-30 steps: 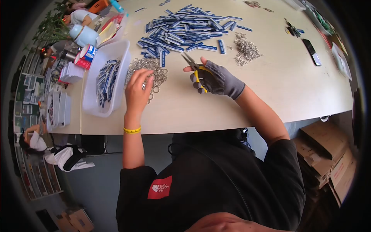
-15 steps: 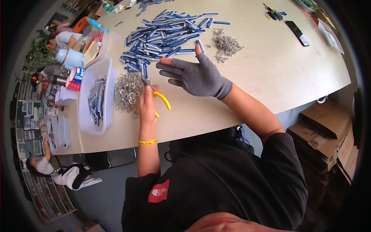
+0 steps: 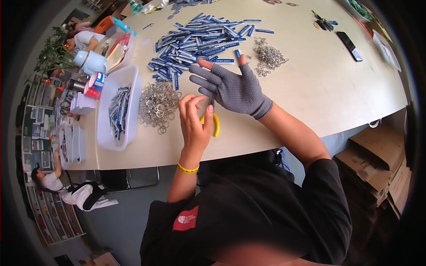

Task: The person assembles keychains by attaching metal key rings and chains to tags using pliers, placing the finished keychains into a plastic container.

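Note:
My left hand (image 3: 194,119), bare with a yellow wristband, is beside a pair of pliers (image 3: 216,126) with yellow handles. The pliers pass behind its thumb, with the fingers loosely curled; the exact grip is partly hidden. Just right of it, my right hand (image 3: 237,88) wears a grey dotted glove with bare thumb and index fingertips. Its palm faces up, fingers stretched to the left and holding nothing. The pliers' head reaches close to the glove's lower edge. Beyond the hands lies a pile of blue-and-white printed strips (image 3: 195,42). Metal rings (image 3: 155,106) are heaped left of my left hand.
A heap of small metal chain pieces (image 3: 270,56) lies beyond my right hand. A white bin (image 3: 134,99) holding strips stands left. Scissors (image 3: 324,22) and a phone (image 3: 349,46) lie far right. Cardboard (image 3: 377,146) is stacked beside the table. Other people are at far left.
My left hand has moved right with the pliers, toward the gloved hand, and its fingers have loosened. My right hand stays palm up. The whole view has shifted slightly.

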Action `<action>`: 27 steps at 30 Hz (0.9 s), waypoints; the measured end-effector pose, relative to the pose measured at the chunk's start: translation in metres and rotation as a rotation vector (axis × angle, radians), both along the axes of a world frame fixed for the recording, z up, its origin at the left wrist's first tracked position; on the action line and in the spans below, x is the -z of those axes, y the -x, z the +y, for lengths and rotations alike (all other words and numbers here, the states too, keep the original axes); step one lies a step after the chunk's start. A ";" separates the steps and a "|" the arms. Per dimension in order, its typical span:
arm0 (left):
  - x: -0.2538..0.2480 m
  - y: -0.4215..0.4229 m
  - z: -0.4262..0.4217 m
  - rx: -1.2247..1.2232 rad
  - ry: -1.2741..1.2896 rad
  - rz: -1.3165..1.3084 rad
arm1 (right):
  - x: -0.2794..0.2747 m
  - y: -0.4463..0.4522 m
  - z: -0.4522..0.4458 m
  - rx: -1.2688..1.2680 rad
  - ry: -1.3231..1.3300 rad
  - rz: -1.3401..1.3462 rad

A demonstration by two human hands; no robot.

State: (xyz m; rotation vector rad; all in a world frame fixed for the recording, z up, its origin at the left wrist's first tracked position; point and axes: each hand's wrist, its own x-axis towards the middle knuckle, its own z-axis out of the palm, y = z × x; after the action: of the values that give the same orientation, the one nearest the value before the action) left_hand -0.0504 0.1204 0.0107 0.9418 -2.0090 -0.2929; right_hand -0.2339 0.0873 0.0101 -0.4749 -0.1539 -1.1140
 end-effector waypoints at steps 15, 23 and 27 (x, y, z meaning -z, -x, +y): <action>0.018 -0.009 0.020 0.104 0.004 0.425 | -0.023 -0.055 0.058 0.546 0.151 0.471; -0.010 0.006 0.055 0.320 0.284 -0.042 | -0.036 -0.052 0.051 0.722 -0.016 0.555; -0.013 0.000 0.062 0.266 0.326 -0.094 | -0.025 -0.059 0.052 0.761 0.002 0.662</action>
State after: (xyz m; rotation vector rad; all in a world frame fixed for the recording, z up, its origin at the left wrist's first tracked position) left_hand -0.0508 0.1819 0.0235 0.4935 -2.1871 -0.0604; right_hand -0.1749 0.1397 0.0348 -0.9192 0.6561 -1.6237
